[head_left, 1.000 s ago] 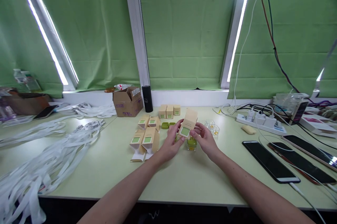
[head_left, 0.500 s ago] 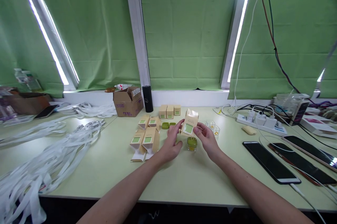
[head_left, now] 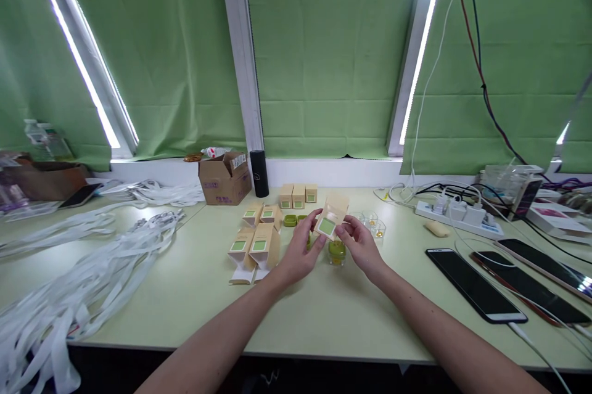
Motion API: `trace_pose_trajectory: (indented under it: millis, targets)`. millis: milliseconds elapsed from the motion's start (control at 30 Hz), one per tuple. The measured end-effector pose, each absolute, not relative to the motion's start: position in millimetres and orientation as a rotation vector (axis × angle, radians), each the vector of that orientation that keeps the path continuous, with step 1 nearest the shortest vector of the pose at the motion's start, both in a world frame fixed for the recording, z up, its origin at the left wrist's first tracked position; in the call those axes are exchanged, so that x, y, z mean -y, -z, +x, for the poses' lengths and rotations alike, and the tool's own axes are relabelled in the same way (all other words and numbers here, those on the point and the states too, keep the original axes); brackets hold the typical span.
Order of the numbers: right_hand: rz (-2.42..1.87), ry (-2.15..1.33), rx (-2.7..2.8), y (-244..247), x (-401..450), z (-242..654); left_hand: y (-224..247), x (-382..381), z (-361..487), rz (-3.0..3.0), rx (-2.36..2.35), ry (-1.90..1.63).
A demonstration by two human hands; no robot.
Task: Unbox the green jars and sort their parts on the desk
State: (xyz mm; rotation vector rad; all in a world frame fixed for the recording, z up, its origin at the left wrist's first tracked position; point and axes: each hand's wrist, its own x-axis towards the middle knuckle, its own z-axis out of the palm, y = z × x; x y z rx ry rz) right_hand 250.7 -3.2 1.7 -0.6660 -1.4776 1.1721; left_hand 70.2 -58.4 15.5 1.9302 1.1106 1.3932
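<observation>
A small beige box [head_left: 332, 214] with a green window is held up between my two hands, its upper end pale and flap-like. My left hand [head_left: 300, 251] grips its left side. On the right, the fingers of my right hand [head_left: 363, 247] pinch its lower right edge. Just below the box, a glass jar with a green lid [head_left: 337, 252] stands on the table. Left of my hands are several beige boxes [head_left: 264, 245], the front ones with flaps out. Green lids [head_left: 290, 221] lie behind my left hand, and clear glass jars [head_left: 378, 229] sit behind my right hand.
Three closed boxes [head_left: 298, 196] stand at the back near a black cylinder [head_left: 259, 174] and a cardboard carton [head_left: 225, 179]. White straps [head_left: 106, 277] cover the left side. Phones [head_left: 476, 285], cables and a power strip [head_left: 457, 219] lie on the right.
The held box has tilted and shifted slightly left. My left thumb has moved up toward its lower edge, and my right hand has moved slightly left with the box.
</observation>
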Motion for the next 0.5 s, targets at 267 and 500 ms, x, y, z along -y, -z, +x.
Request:
trace_pose_trajectory:
  millis: [267,500]
  targets:
    - [-0.652,-1.19,1.463,-4,2,252,-16,57,72,1.926,-0.998,-1.393]
    - [-0.659,-1.258,1.383,-14,3,259,-9,51,69,1.889,-0.938,-1.432]
